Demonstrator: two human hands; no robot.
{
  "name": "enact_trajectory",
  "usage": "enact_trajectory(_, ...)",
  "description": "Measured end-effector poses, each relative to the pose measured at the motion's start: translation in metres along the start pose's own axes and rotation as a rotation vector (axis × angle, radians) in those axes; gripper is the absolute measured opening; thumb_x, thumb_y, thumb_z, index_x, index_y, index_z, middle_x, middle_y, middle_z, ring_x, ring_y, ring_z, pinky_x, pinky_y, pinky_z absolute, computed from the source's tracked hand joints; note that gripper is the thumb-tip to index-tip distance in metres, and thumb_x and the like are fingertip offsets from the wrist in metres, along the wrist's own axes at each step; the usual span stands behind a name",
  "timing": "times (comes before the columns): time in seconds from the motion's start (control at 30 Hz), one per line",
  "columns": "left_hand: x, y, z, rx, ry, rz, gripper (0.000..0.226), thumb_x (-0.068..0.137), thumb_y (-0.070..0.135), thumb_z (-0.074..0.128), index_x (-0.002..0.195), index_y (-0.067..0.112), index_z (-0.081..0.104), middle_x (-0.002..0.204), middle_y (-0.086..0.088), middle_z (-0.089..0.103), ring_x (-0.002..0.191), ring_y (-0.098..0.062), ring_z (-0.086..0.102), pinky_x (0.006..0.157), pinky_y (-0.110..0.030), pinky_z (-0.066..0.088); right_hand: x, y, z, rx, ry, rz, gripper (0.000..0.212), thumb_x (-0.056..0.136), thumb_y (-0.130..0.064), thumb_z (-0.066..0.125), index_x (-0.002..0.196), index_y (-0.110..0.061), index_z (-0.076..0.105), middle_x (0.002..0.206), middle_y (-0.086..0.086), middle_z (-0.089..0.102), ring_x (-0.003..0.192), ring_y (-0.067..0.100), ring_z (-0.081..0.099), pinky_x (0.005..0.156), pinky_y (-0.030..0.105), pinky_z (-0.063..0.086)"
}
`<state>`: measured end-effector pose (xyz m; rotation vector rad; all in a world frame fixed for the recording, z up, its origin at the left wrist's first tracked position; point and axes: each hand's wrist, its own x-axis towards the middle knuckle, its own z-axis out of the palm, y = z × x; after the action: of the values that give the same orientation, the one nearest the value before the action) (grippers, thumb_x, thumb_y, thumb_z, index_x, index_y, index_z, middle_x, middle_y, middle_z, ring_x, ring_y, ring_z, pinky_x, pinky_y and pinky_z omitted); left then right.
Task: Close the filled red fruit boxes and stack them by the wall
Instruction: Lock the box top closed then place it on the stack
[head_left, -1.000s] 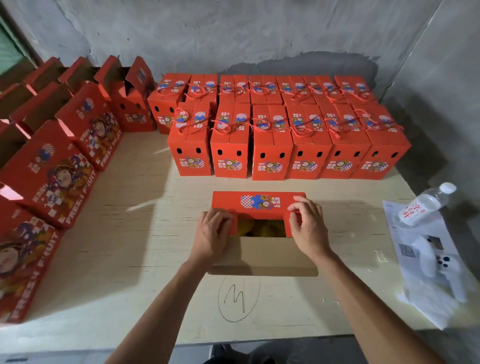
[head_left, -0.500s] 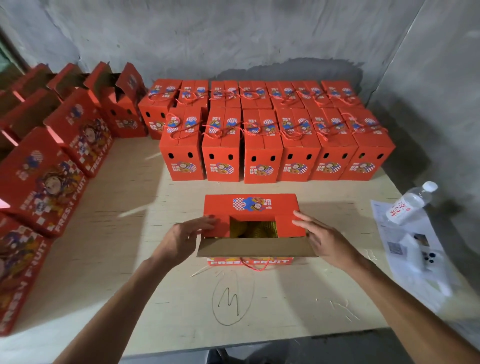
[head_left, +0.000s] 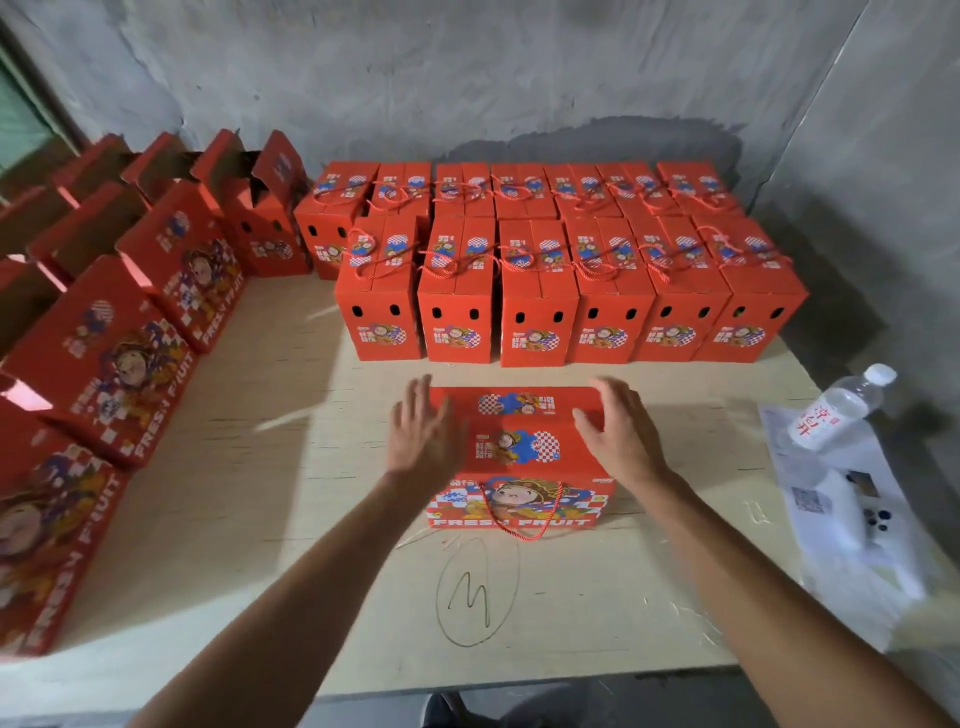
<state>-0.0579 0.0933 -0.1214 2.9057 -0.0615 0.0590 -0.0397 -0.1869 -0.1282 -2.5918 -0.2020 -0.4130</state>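
A red fruit box (head_left: 522, 452) stands in the middle of the table in front of me, both top flaps folded down and its red cord handle hanging over the front face. My left hand (head_left: 423, 436) lies over the box's left top edge, fingers straight and blurred. My right hand (head_left: 615, 436) is at the right top edge, fingers straight and spread. Neither hand grips anything. Two rows of closed red boxes (head_left: 540, 291) stand by the grey wall behind it.
Several open red boxes (head_left: 119, 364) line the table's left side, flaps up. A water bottle (head_left: 836, 410) lies on white papers (head_left: 852, 525) at the right. A pencilled oval mark (head_left: 475, 592) is on the wooden table (head_left: 270, 519) near its front edge.
The near cardboard flap has been folded down, so the fruit inside is now covered. Both hands went from the flap edges to the top sides of the box.
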Motion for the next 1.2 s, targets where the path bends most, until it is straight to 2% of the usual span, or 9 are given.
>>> enact_trajectory(0.07,-0.011,0.026,0.023,0.005,0.082,0.099,0.044,0.108,0.043,0.038,0.141,0.015,0.045,0.156,-0.014,0.040,0.147,-0.035,0.034,0.125,-0.052,0.021,-0.006,-0.008,0.019,-0.045,0.115,-0.078,0.019,0.093,-0.024,0.075,0.099,-0.006,0.071,0.115,0.008,0.070,0.107,0.029,0.060,0.082,0.044,0.057)
enact_trajectory(0.13,-0.017,0.036,0.033,-0.093,0.198,0.142,0.035,0.108,0.042,0.035,0.118,0.016,0.056,0.125,-0.006,0.059,0.117,-0.028,0.054,0.111,-0.045,0.037,-0.009,-0.005,0.026,-0.064,0.219,-0.090,0.023,0.092,-0.027,0.076,0.083,-0.009,0.067,0.097,0.004,0.069,0.091,0.023,0.060,0.073,0.036,0.053)
enact_trajectory(0.3,-0.013,0.031,0.035,-0.084,0.372,0.188,0.025,0.104,0.039,0.048,0.097,0.017,0.057,0.094,-0.001,0.057,0.082,-0.022,0.048,0.078,-0.038,0.044,-0.007,-0.006,0.026,-0.080,0.267,-0.099,0.033,0.095,-0.030,0.073,0.071,-0.015,0.057,0.069,-0.002,0.058,0.067,0.015,0.048,0.062,0.030,0.039)
enact_trajectory(0.67,0.027,0.030,0.026,-0.249,0.226,0.149,0.037,0.100,0.032,0.062,0.067,0.016,0.055,0.072,0.005,0.056,0.068,-0.016,0.048,0.049,-0.027,0.036,0.020,-0.026,0.025,-0.180,0.104,-0.015,0.053,0.094,-0.020,0.071,0.051,-0.021,0.042,0.046,-0.008,0.039,0.038,0.015,0.033,0.047,0.020,0.018)
enact_trajectory(0.77,0.034,0.034,0.024,-0.209,0.163,0.129,0.035,0.101,0.031,0.052,0.070,0.016,0.054,0.077,0.004,0.060,0.072,-0.020,0.056,0.057,-0.029,0.038,0.028,-0.022,0.029,-0.250,0.039,-0.063,0.044,0.097,-0.024,0.071,0.054,-0.014,0.063,0.050,-0.003,0.057,0.043,0.013,0.044,0.051,0.021,0.031)
enact_trajectory(0.87,0.036,0.037,0.029,-0.027,0.137,0.151,0.033,0.106,0.040,0.038,0.107,0.017,0.061,0.116,-0.003,0.063,0.109,-0.024,0.057,0.094,-0.039,0.044,0.031,-0.018,0.036,-0.326,0.015,-0.162,0.032,0.103,-0.033,0.059,0.081,-0.012,0.071,0.085,0.002,0.067,0.081,0.020,0.058,0.073,0.037,0.047)
enact_trajectory(0.97,0.041,0.037,0.034,0.032,-0.003,0.090,0.060,0.107,0.053,0.021,0.153,0.016,0.034,0.166,-0.006,0.028,0.156,-0.023,0.020,0.127,-0.051,0.011,0.034,-0.013,0.041,-0.331,-0.079,-0.113,0.041,0.106,-0.048,0.045,0.118,-0.012,0.062,0.125,0.006,0.062,0.115,0.025,0.056,0.103,0.042,0.043)
enact_trajectory(1.03,0.044,0.038,0.041,0.027,-0.058,0.090,0.067,0.106,0.058,0.015,0.159,0.018,0.025,0.170,-0.003,0.020,0.158,-0.023,0.008,0.127,-0.054,-0.002,0.036,-0.009,0.043,-0.333,-0.163,-0.102,0.053,0.106,-0.054,0.037,0.133,-0.013,0.056,0.137,0.005,0.061,0.126,0.025,0.054,0.112,0.045,0.036)
enact_trajectory(1.2,0.047,0.035,0.047,0.029,0.061,0.086,0.057,0.105,0.057,0.019,0.136,0.021,0.049,0.138,0.001,0.056,0.134,-0.022,0.043,0.124,-0.052,0.015,0.038,-0.012,0.048,-0.385,-0.116,-0.074,0.051,0.107,-0.053,0.029,0.111,-0.020,0.066,0.103,-0.003,0.071,0.096,0.019,0.060,0.092,0.039,0.040)
